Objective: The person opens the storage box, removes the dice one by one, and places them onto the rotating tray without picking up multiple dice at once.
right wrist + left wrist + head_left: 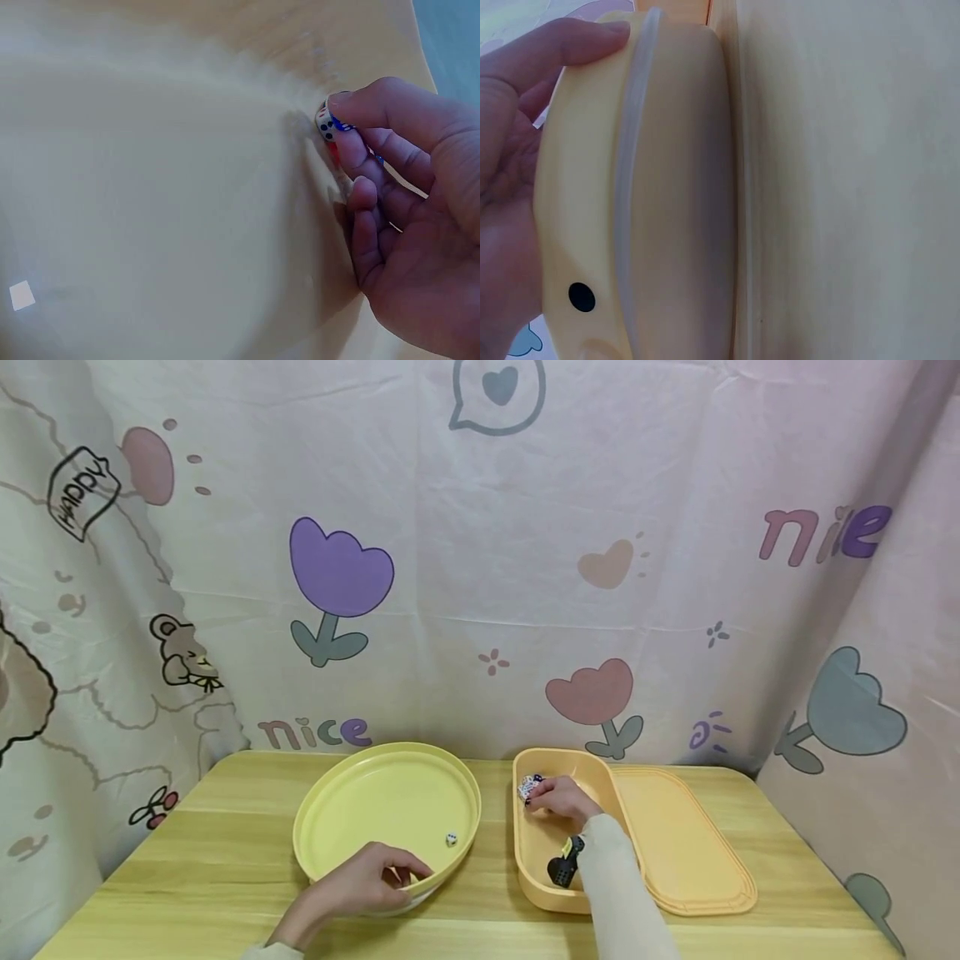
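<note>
My left hand [367, 881] grips the near rim of a round yellow tray [390, 793], the thumb [600, 45] lying on its outer wall. A single white die [451, 839] lies inside the tray toward the right. A pale band [634, 150] and a lower body show beneath the tray wall in the left wrist view. My right hand [564, 799] reaches into an orange box [536, 852] at its far left corner. Thumb and forefinger pinch a white die [325, 124] there, beside a small cluster of dice [528, 787], partly hidden by the fingers.
Nearer in the box lies a black object with a yellow part [562, 864]. An orange lid [693, 843] rests flat on the wooden table [195, 868], right of the box. A patterned curtain [465, 568] hangs behind and at both sides.
</note>
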Available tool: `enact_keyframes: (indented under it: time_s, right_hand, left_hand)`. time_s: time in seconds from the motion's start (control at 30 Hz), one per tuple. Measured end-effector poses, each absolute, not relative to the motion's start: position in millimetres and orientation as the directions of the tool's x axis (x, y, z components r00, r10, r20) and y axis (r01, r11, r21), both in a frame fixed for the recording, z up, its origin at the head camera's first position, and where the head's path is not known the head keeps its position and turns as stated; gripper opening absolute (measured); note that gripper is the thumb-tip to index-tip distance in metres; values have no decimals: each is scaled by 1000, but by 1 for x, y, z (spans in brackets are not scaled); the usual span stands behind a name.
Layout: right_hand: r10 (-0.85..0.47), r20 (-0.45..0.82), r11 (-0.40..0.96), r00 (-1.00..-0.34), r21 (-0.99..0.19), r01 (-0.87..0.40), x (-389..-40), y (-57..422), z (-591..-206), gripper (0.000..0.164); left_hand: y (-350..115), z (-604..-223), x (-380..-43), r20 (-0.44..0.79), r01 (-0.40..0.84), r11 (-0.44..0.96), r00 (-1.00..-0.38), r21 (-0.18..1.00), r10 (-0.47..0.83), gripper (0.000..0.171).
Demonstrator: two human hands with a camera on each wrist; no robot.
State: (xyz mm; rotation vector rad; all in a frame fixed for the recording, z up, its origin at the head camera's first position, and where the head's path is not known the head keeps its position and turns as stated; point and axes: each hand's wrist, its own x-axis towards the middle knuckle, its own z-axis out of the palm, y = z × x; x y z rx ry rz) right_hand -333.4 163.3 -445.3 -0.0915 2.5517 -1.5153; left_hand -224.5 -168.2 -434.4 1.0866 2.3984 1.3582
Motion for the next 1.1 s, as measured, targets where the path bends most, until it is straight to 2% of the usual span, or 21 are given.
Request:
enact_keyframes:
  time_s: [0.23,0.43,0.53,0.87,1.1]
  right_hand:
    - [-196,-143,454,-970,-890,40,-334,180,-443,13]
    - [-310,-13,336,-951,-937,-97,-335,192,-429,20]
    - [-273,45,341,-961,-930,-140,-334,189,-417,18]
    - [-99,132,405,-986,-900,-161,-316,164,-382,13]
    - [-102,247,382,-964,-885,-267,-300,137,-370,9]
  left_hand:
    - [-164,-435,-223,166,480,315,-724,819,670,27]
    - [-162,-433,-224,167,487,324,-724,811,670,29]
    - [-162,-432,-224,168,493,330,-723,805,670,30]
    - [-165,-432,-224,146,471,347,-737,811,660,30]
    - [-169,-432,-223,142,460,347,-744,817,653,30]
